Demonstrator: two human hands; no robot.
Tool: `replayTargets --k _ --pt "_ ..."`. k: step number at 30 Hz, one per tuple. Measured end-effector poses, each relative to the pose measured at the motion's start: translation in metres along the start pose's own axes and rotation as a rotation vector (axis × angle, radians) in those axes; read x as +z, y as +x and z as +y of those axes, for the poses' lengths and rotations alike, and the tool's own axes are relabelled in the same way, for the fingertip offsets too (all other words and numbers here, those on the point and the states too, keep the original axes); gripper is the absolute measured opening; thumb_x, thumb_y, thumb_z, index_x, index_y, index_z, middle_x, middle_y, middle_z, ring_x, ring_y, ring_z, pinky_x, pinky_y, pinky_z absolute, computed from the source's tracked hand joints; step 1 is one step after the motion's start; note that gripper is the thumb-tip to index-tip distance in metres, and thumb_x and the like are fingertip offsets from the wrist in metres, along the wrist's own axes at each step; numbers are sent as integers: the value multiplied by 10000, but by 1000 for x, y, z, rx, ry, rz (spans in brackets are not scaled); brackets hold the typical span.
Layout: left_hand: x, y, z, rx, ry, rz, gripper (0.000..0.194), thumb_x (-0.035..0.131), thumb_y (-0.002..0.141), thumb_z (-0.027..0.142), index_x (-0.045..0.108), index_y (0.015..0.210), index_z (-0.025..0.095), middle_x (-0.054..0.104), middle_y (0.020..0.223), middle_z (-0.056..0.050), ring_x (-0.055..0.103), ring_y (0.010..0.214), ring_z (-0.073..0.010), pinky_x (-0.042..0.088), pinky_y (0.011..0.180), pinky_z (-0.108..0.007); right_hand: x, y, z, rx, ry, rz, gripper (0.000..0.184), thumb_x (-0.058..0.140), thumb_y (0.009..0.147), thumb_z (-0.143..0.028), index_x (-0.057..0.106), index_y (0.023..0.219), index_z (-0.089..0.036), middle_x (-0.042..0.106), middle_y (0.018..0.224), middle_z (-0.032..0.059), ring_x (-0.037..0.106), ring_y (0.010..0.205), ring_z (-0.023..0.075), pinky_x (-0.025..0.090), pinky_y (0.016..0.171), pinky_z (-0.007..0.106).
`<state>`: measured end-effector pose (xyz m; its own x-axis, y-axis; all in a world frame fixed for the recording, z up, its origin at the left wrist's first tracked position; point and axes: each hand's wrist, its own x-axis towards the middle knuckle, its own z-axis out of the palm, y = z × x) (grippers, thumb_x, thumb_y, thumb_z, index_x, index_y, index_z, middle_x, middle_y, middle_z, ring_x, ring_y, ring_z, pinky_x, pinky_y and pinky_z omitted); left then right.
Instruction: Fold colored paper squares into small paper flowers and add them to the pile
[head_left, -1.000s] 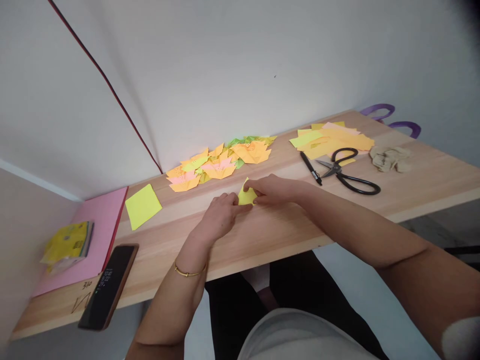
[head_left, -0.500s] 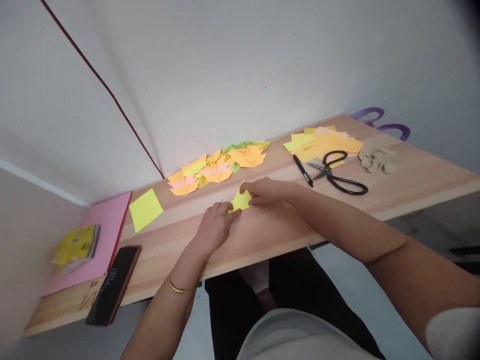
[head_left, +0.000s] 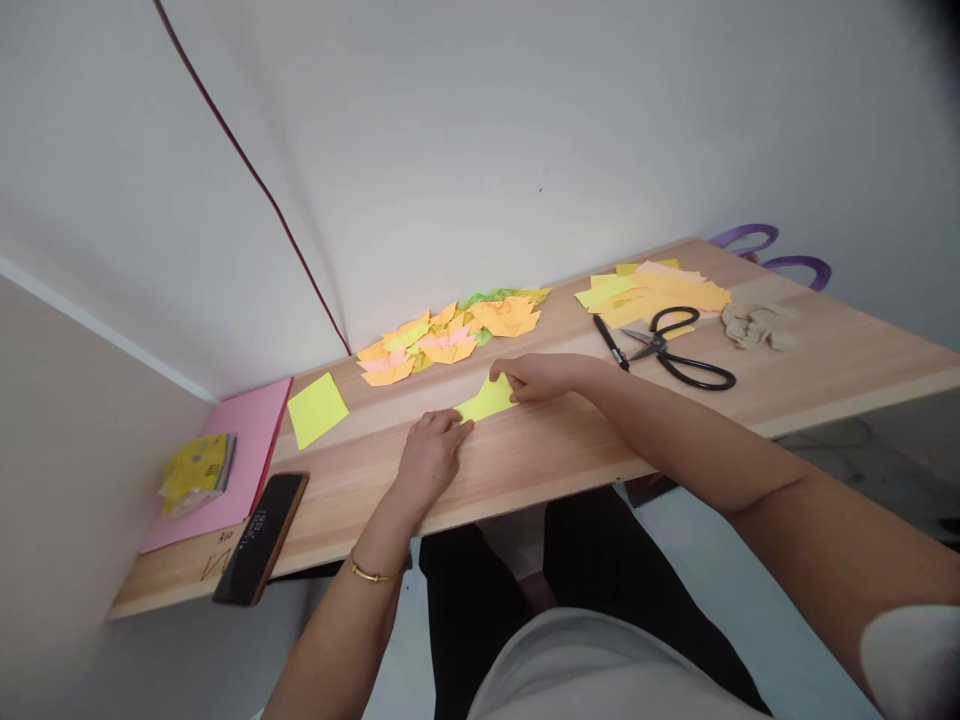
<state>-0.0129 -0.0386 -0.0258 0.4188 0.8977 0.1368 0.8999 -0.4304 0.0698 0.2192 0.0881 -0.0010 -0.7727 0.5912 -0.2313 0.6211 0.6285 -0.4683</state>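
A folded yellow paper (head_left: 486, 401) lies flat on the wooden table (head_left: 570, 455) between my two hands. My left hand (head_left: 430, 455) rests on the table with its fingertips pinching the paper's near-left corner. My right hand (head_left: 536, 375) presses down on the paper's far-right end with curled fingers. A heap of folded orange, pink and green paper shapes (head_left: 450, 335) lies just beyond, against the wall.
A yellow square sheet (head_left: 317, 409), a pink folder (head_left: 232, 455) with a yellow packet (head_left: 196, 470) and a phone (head_left: 261, 537) lie to the left. Loose paper sheets (head_left: 649, 285), a pen (head_left: 610, 342), black scissors (head_left: 679, 350) and a crumpled brown wad (head_left: 759, 324) sit to the right.
The yellow paper has been spread flatter and longer on the table. My left hand slid back toward me and to the left; my right hand stayed at the paper's far end.
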Motion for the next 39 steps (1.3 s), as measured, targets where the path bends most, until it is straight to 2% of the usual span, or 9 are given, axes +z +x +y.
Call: replayTargets --k 4,7,12,17,28,32,35,37,39 --pt "0 -2 1 3 6 15 421 447 812 79 583 1173 247 559 1169 -80 468 1053 -214 410 874 -380 1 1 -2 36 -116 157 410 427 811 -214 491 1216 -190 604 1023 101 549 839 200 371 671 272" --pt "1 -3 0 7 10 32 408 435 819 91 590 1167 236 546 1205 -85 474 1050 -217 413 882 -391 12 -7 -22 -72 -259 283 366 412 845 -212 529 1191 -185 556 1152 128 498 1034 249 350 801 327" --pt "4 -3 -2 37 4 32 434 425 801 61 590 1167 226 495 1342 -45 432 1155 -227 387 949 -421 46 -27 -56 -141 -419 287 298 332 891 -159 594 1033 -161 576 1095 130 482 982 253 301 816 375" --pt "6 -3 -3 3 -17 21 446 423 807 63 576 1186 243 548 1298 -28 428 1199 -218 384 973 -433 60 -43 -49 -19 -483 414 270 338 894 -167 599 965 -172 583 1026 131 464 948 258 256 804 397" --pt "0 -21 -8 32 -117 119 381 425 779 60 654 1039 219 627 1175 -60 517 1117 -211 435 957 -444 59 -82 -36 104 -328 411 318 361 900 -281 585 1114 -209 578 1109 121 488 996 247 291 829 380" --pt "-9 -36 -9 8 -197 136 328 417 795 95 672 965 212 645 1105 -81 554 1044 -209 465 912 -429 40 -112 -1 262 -281 543 356 309 907 -276 617 1028 -145 606 1043 148 520 981 240 350 823 341" --pt "-17 -37 -9 -8 -227 101 272 429 805 131 672 906 200 649 1059 -86 559 1012 -201 459 906 -403 23 -133 33 619 -318 623 357 341 874 -307 614 995 -112 600 1044 192 532 970 285 382 782 361" --pt "-20 -32 -8 -14 -215 60 230 443 800 148 663 851 191 650 1015 -78 560 980 -198 455 889 -386 17 -143 53 807 -318 574 390 381 845 -354 615 997 -81 584 1071 232 530 988 324 395 757 378" --pt "-20 -22 -7 -54 -191 38 190 461 785 157 645 820 189 644 951 -67 559 925 -197 457 853 -376 13 -147 65 844 -250 485 406 392 831 -378 637 947 -76 594 1040 242 553 947 320 402 738 374"
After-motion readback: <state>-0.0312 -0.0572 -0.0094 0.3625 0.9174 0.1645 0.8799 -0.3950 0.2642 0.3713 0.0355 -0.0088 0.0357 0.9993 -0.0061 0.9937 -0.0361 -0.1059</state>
